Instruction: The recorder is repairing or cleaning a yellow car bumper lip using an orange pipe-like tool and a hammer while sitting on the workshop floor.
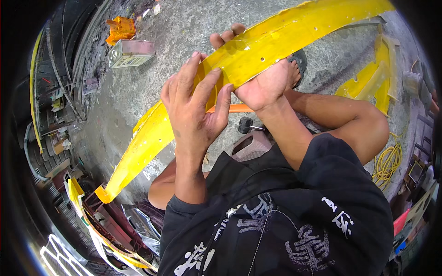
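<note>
A long, curved yellow panel strip [271,43] with small holes along it runs slantwise across the view, from lower left to upper right. From beneath, my right hand [264,85] supports it, palm against the near edge and fingertips curling over the far edge. My left hand [195,101] lies against the strip's surface left of there, its fingers spread and thumb apart, covering part of it. Below the strip, an orange bar [237,108] shows between my wrists. Close by is a mallet-like tool with a black head [245,125] and a metal shaft.
A rectangular tin [132,53] and an orange container [121,30] stand at the far left on the concrete floor [179,23]. More yellow pieces [368,80] lie at right, above a coiled yellow cord [387,161]. Assorted parts [106,230] crowd the lower left.
</note>
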Motion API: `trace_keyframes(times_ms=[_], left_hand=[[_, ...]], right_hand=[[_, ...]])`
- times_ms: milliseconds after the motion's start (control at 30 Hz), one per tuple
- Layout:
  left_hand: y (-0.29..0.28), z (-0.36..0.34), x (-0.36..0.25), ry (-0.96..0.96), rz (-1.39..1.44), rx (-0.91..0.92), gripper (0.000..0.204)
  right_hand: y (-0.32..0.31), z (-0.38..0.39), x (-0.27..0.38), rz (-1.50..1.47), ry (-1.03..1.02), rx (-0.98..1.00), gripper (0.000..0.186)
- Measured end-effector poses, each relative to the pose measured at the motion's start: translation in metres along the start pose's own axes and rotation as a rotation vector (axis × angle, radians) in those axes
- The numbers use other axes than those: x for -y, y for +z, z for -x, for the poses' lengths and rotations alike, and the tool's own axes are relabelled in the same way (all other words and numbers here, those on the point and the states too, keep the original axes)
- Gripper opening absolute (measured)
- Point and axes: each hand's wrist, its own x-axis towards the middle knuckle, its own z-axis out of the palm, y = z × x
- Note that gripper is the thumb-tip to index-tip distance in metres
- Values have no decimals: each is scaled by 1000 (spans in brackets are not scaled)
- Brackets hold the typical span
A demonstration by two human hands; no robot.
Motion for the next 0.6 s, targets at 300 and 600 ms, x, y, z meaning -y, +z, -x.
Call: trace_keyframes(times_ms=[300,600], left_hand=[[-5,0,-4,-19,-20,12,31],[-10,0,-16,-188,16,54,17]], right_hand=[[4,1,2,6,8,-4,66],[-1,2,-15,54,-64,-23,64]])
